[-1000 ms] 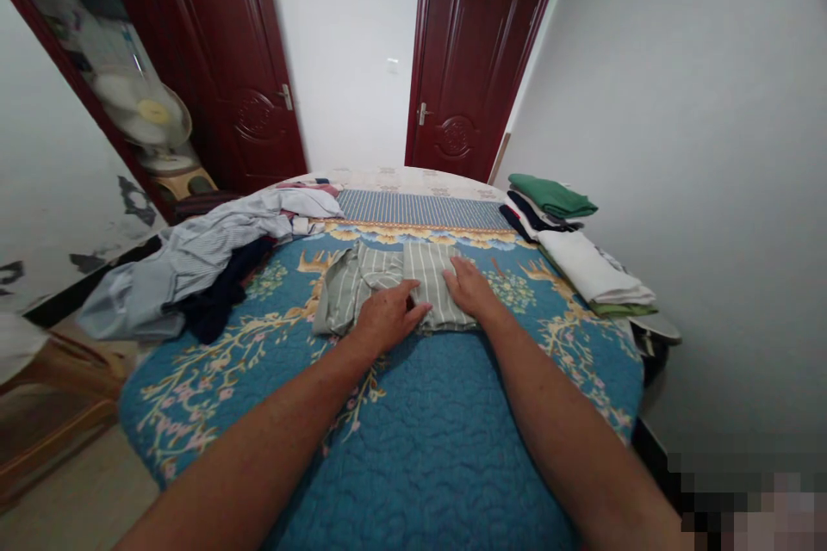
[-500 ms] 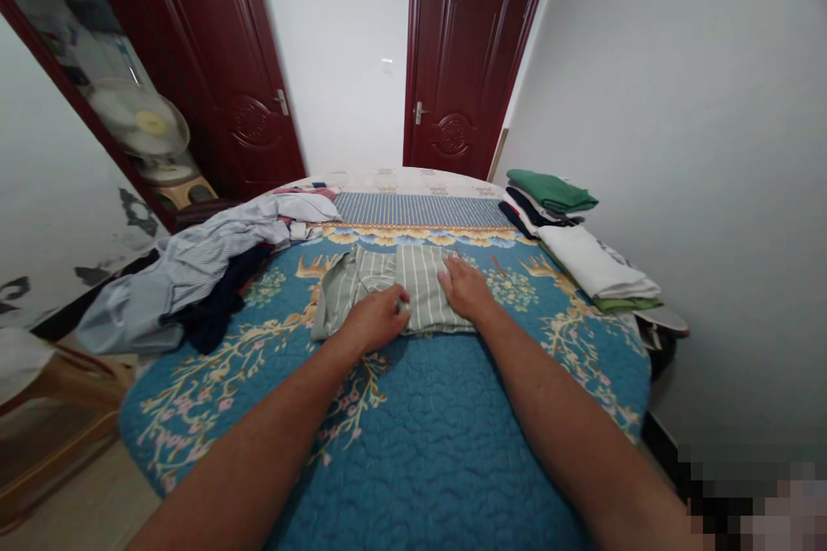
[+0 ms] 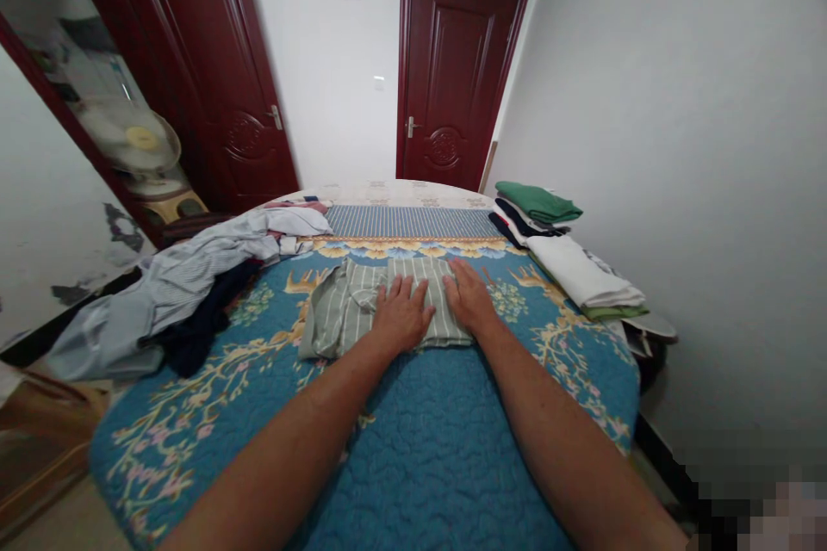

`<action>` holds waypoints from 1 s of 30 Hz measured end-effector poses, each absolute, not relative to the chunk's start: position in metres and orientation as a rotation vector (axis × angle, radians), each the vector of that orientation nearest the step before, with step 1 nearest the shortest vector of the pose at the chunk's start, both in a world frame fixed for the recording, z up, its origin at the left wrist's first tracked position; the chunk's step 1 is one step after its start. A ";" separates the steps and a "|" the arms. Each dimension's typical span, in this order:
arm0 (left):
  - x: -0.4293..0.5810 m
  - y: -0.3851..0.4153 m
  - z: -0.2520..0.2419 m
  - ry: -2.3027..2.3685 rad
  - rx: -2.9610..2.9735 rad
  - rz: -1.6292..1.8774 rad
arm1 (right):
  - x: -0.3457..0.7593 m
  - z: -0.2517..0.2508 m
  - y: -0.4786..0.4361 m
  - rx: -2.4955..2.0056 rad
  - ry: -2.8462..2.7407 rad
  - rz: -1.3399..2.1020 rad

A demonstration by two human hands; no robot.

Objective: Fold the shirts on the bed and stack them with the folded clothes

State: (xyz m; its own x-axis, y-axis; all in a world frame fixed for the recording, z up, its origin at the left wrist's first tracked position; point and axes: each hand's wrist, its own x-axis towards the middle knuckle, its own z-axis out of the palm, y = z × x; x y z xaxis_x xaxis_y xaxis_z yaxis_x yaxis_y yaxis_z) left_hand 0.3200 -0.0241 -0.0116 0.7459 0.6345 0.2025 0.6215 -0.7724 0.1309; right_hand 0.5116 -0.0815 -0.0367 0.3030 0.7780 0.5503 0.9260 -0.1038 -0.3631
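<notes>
A grey-green striped garment (image 3: 345, 306) lies partly folded on the blue floral quilt (image 3: 413, 439). My left hand (image 3: 401, 316) rests flat on its folded middle, fingers spread and stretched out. My right hand (image 3: 469, 297) lies flat on the garment's right edge, fingers together and extended. Neither hand grips the cloth. The garment's left part is loose and rumpled.
A heap of unfolded clothes (image 3: 174, 288), striped blue and dark navy, covers the bed's left side. Folded stacks, green (image 3: 537, 201) on top and white (image 3: 581, 273) nearer, sit along the right edge by the wall. Two dark red doors and a fan (image 3: 135, 138) stand beyond.
My left hand has gone from a loose curl at the garment's lower edge to lying flat on it with fingers spread. The right hand stayed on the right edge. The view tilted slightly.
</notes>
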 end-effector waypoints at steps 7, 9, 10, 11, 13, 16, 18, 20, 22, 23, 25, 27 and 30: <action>0.313 -0.010 -0.019 1.068 2.906 0.339 | 0.488 -0.033 -0.079 -2.017 -1.780 -0.107; 0.311 -0.002 -0.018 1.109 2.907 0.310 | 0.484 -0.030 -0.077 -2.101 -1.745 -0.084; 0.310 0.002 -0.019 1.131 2.903 0.300 | 0.483 -0.027 -0.075 -2.129 -1.740 -0.072; 0.310 0.004 -0.019 1.150 2.899 0.295 | 0.481 -0.024 -0.074 -2.154 -1.737 -0.063; 0.310 0.006 -0.020 1.167 2.894 0.302 | 0.476 -0.019 -0.069 -2.210 -1.716 -0.056; 0.310 0.004 -0.021 1.150 2.899 0.329 | 0.469 -0.017 -0.057 -2.290 -1.649 -0.090; 0.309 0.002 -0.020 1.134 2.899 0.348 | 0.468 -0.019 -0.048 -2.294 -1.608 -0.110; 0.308 0.001 -0.019 1.127 2.892 0.355 | 0.474 -0.022 -0.039 -2.281 -1.575 -0.082; 0.308 0.001 -0.019 1.126 2.884 0.350 | 0.484 -0.023 -0.031 -2.286 -1.547 -0.014; 0.308 0.001 -0.018 1.125 2.880 0.344 | 0.489 -0.023 -0.029 -2.293 -1.542 0.019; 0.308 0.001 -0.018 1.124 2.870 0.336 | 0.498 -0.021 -0.025 -2.295 -1.544 0.051; 0.309 0.002 -0.018 1.122 2.867 0.332 | 0.501 -0.021 -0.027 -2.274 -1.528 0.002; 0.309 0.002 -0.018 1.124 2.867 0.333 | 0.495 -0.025 -0.038 -2.223 -1.503 -0.159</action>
